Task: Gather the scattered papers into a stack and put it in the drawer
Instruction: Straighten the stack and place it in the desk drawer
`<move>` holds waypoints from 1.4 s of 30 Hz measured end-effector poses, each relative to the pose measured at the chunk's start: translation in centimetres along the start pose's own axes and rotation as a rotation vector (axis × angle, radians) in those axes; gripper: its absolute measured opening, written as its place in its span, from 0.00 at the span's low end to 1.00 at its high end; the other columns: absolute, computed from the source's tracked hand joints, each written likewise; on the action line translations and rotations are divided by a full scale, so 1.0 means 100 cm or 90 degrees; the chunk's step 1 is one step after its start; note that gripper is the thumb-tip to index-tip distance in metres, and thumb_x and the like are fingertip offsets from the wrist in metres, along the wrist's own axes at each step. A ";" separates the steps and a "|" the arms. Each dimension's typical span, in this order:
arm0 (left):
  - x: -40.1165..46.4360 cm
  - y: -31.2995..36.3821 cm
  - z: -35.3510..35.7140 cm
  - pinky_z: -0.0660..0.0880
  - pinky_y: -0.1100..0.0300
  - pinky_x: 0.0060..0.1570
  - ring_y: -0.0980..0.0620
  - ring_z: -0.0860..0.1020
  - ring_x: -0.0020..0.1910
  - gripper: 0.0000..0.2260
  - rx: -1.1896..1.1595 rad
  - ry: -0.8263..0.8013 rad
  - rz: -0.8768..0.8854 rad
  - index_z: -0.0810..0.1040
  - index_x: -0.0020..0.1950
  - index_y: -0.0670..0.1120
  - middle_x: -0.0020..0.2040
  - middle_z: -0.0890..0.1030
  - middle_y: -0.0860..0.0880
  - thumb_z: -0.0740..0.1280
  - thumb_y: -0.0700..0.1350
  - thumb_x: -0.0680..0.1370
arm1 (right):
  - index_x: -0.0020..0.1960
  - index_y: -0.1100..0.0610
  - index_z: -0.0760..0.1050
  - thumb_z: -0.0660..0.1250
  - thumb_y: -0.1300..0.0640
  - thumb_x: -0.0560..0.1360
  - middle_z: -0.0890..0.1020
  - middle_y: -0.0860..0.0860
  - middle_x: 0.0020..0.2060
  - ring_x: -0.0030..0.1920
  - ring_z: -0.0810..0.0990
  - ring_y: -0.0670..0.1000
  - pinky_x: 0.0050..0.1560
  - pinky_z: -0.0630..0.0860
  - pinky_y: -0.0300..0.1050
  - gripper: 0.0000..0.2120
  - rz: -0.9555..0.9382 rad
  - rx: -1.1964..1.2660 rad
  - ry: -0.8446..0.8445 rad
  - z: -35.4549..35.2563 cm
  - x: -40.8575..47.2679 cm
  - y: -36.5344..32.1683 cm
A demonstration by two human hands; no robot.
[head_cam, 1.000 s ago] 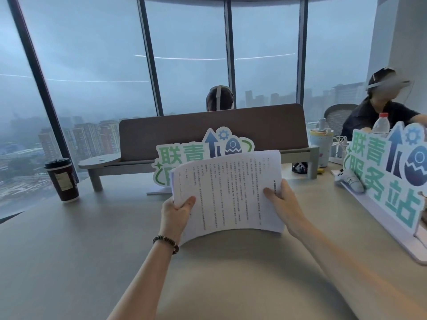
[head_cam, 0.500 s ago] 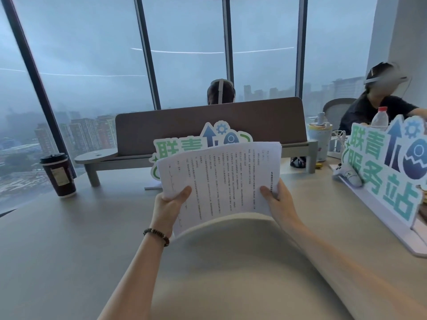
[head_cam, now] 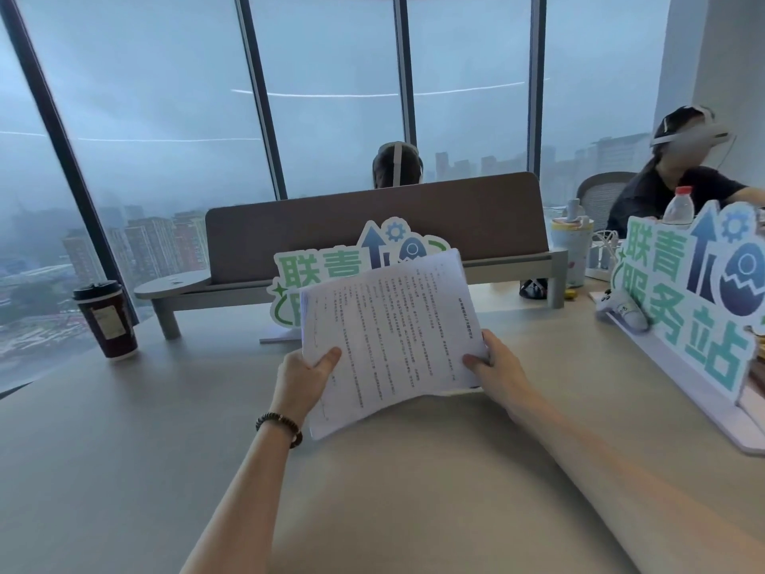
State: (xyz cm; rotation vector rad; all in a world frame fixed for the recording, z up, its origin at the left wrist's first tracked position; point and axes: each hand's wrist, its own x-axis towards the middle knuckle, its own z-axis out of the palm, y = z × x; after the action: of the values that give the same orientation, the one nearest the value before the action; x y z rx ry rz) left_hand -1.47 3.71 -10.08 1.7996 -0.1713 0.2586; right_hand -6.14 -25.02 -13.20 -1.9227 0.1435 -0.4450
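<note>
Compared with the frames of a second and half a second earlier, the stack of papers (head_cam: pixel 391 337) is held more steeply tilted, its left end dropped toward the left wrist and its right end raised, and the sheets are drawn closer together at the edges; the grip of both hands is unchanged. The stack is held in the air above the desk (head_cam: pixel 124 470), in front of the nearer sign, clear of the surface. The left hand (head_cam: pixel 300 381) is closed on the stack's left edge, the thumb pressed on the printed face and the fingers hidden behind; the right hand (head_cam: pixel 499 372) is closed on the right edge in the same manner. One beaded bracelet (head_cam: pixel 280 425) is worn on the left wrist. Two cut-out signs with green characters are counted: one (head_cam: pixel 327 269) behind the papers and one (head_cam: pixel 687 308) at the right. One lidded coffee cup (head_cam: pixel 107 319) stands at the left, well apart from the hands. One pale tumbler (head_cam: pixel 570 252) and one water bottle with a red cap (head_cam: pixel 679 207) are seen at the right. Two other persons are seated, one (head_cam: pixel 397 165) behind the brown desk divider (head_cam: pixel 372 221) and one (head_cam: pixel 679 180) at the right. The surface is a pale, matte desk. The room is walled with tall windows (head_cam: pixel 165 118) in dark frames, through which a hazy city is seen.
</note>
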 end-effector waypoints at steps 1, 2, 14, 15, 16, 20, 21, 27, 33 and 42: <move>0.000 0.001 0.000 0.82 0.45 0.49 0.45 0.84 0.46 0.03 -0.031 -0.002 -0.019 0.81 0.48 0.47 0.46 0.85 0.47 0.71 0.45 0.77 | 0.60 0.51 0.73 0.65 0.61 0.79 0.82 0.50 0.54 0.54 0.81 0.54 0.54 0.81 0.55 0.11 0.003 0.028 0.017 -0.003 0.000 -0.002; -0.001 0.002 0.000 0.82 0.44 0.49 0.44 0.84 0.45 0.03 -0.078 -0.005 -0.044 0.82 0.49 0.45 0.46 0.86 0.46 0.71 0.44 0.77 | 0.60 0.51 0.74 0.66 0.61 0.79 0.83 0.52 0.52 0.51 0.83 0.54 0.51 0.83 0.54 0.11 0.019 0.082 0.038 -0.006 0.000 -0.005; -0.047 0.006 0.075 0.80 0.46 0.54 0.44 0.83 0.51 0.07 -0.395 -0.022 -0.184 0.80 0.55 0.41 0.52 0.85 0.43 0.68 0.40 0.78 | 0.63 0.55 0.75 0.63 0.61 0.81 0.86 0.54 0.53 0.51 0.85 0.57 0.42 0.83 0.52 0.11 0.244 0.639 0.055 0.044 -0.017 -0.026; -0.048 0.005 0.077 0.80 0.47 0.54 0.44 0.83 0.51 0.09 -0.385 -0.032 -0.178 0.80 0.57 0.40 0.52 0.85 0.44 0.68 0.40 0.78 | 0.62 0.53 0.74 0.61 0.62 0.82 0.85 0.53 0.53 0.51 0.85 0.56 0.44 0.83 0.54 0.11 0.235 0.628 0.087 0.046 -0.017 -0.026; -0.048 0.005 0.077 0.79 0.46 0.55 0.45 0.83 0.52 0.11 -0.379 -0.046 -0.172 0.79 0.59 0.39 0.52 0.85 0.44 0.68 0.40 0.78 | 0.62 0.53 0.74 0.60 0.63 0.82 0.85 0.52 0.53 0.52 0.85 0.56 0.47 0.83 0.57 0.11 0.227 0.612 0.113 0.047 -0.016 -0.026; -0.046 0.015 0.073 0.75 0.44 0.61 0.42 0.79 0.60 0.15 -0.491 -0.123 -0.142 0.75 0.66 0.42 0.60 0.83 0.43 0.64 0.40 0.79 | 0.61 0.53 0.72 0.60 0.64 0.80 0.84 0.52 0.54 0.53 0.84 0.55 0.54 0.81 0.61 0.12 0.176 0.518 0.163 0.032 -0.013 -0.029; -0.044 0.018 0.069 0.74 0.43 0.61 0.42 0.79 0.61 0.16 -0.548 -0.131 -0.138 0.75 0.66 0.42 0.61 0.82 0.42 0.63 0.41 0.79 | 0.60 0.53 0.72 0.61 0.64 0.80 0.84 0.52 0.54 0.52 0.84 0.55 0.54 0.81 0.60 0.12 0.161 0.501 0.167 0.027 -0.012 -0.031; -0.024 0.015 0.026 0.72 0.44 0.56 0.40 0.78 0.53 0.29 -0.601 -0.197 -0.197 0.79 0.58 0.41 0.57 0.79 0.38 0.63 0.66 0.73 | 0.57 0.52 0.76 0.62 0.64 0.79 0.85 0.51 0.51 0.50 0.84 0.56 0.52 0.81 0.59 0.11 0.132 0.404 0.093 -0.007 -0.011 -0.041; -0.023 0.023 0.012 0.81 0.52 0.43 0.43 0.83 0.47 0.23 -0.385 -0.406 -0.221 0.72 0.70 0.42 0.52 0.83 0.43 0.63 0.54 0.79 | 0.57 0.53 0.77 0.63 0.64 0.79 0.86 0.52 0.50 0.49 0.85 0.57 0.48 0.82 0.56 0.10 0.110 0.298 -0.028 -0.014 -0.017 -0.051; -0.034 0.028 0.033 0.81 0.46 0.50 0.42 0.83 0.53 0.10 -0.260 -0.173 0.027 0.79 0.60 0.44 0.56 0.84 0.42 0.65 0.37 0.79 | 0.58 0.54 0.67 0.69 0.60 0.77 0.84 0.50 0.50 0.45 0.86 0.51 0.47 0.84 0.56 0.14 -0.067 0.291 0.029 -0.009 -0.034 -0.073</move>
State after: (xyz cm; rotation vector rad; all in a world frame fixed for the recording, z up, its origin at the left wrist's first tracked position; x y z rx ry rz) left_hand -5.20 -0.23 -9.11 1.4180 -0.4242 0.0037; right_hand -10.42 -21.87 -7.09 -1.4755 -0.0307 -0.5409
